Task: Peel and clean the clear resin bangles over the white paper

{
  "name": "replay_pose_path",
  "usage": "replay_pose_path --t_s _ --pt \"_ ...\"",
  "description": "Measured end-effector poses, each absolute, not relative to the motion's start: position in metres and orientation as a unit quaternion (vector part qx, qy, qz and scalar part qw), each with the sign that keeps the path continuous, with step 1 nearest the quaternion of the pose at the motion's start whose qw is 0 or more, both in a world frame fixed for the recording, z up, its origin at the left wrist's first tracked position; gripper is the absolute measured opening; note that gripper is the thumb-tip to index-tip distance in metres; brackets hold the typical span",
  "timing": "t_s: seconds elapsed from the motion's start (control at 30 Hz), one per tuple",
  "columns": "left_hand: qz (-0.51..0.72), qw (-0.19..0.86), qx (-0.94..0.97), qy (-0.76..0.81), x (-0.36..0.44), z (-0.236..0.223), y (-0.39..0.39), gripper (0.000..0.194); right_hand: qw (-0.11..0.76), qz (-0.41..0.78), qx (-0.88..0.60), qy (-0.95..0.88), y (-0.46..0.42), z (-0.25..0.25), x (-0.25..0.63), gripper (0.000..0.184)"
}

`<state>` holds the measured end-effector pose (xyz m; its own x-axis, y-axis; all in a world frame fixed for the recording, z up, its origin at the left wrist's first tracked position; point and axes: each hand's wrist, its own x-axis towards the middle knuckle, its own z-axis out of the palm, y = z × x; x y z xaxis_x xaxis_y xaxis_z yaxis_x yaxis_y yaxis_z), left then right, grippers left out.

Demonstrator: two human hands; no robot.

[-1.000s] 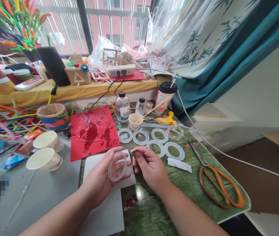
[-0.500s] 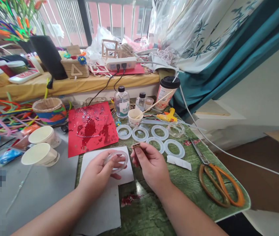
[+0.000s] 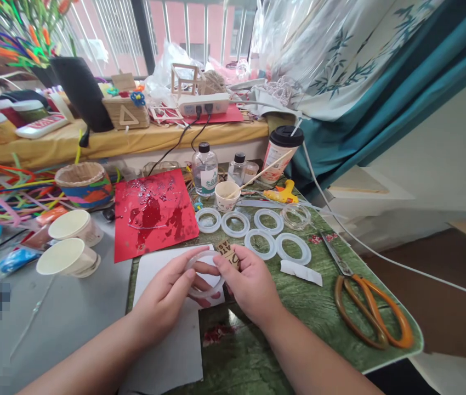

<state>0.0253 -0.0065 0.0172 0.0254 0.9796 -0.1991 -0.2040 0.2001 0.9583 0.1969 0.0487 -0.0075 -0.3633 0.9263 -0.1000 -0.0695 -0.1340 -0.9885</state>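
Note:
A clear, glossy ring is held tilted above a white sheet, with my left hand closed around its left side. My right hand pinches a small folded piece of brown printed paper with dark letters. Its thumb is against the ring's right edge, and where the paper meets the ring is partly hidden by fingers. Beyond my hands, several translucent white ring molds lie on the green tabletop. A small strip of white paper rests just in front of them.
Large orange-handled scissors lie on the right. A paper cup with a stick, a bottle and a yellow glue gun stand behind the molds. A wet red sheet and two tipped cups are on the left.
My right hand has moved the brown paper up to the ring and turned it so its print shows. My left hand has shifted slightly right, and the hands now meet at the ring.

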Motion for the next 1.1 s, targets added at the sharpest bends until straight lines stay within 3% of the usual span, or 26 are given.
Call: replay_pose_path --t_s 0.1,0.2,0.33,0.6,0.8,1.1 --pt "0.502 0.586 0.4 0.495 0.024 0.016 -0.005 0.042 0.405 0.623 -0.421 -0.52 0.052 -0.011 0.196 0.045" --pt "0.497 0.503 0.431 0.56 0.02 0.016 0.0 0.026 0.438 0.622 -0.415 -0.499 0.054 -0.015 0.196 0.047" --pt "0.483 0.44 0.437 0.619 0.016 0.017 0.004 0.033 0.473 0.572 -0.395 -0.542 0.051 -0.014 0.199 0.047" --pt "0.532 0.475 0.42 0.561 0.025 0.011 -0.007 0.034 0.394 0.616 -0.378 -0.567 0.047 -0.012 0.199 0.05" --pt "0.482 0.493 0.452 0.566 0.025 0.014 -0.001 0.028 0.364 0.666 -0.367 -0.538 0.048 -0.011 0.196 0.047" --pt "0.415 0.431 0.578 0.554 0.029 0.004 -0.013 0.033 0.345 0.586 -0.366 -0.635 0.044 -0.004 0.194 0.038"
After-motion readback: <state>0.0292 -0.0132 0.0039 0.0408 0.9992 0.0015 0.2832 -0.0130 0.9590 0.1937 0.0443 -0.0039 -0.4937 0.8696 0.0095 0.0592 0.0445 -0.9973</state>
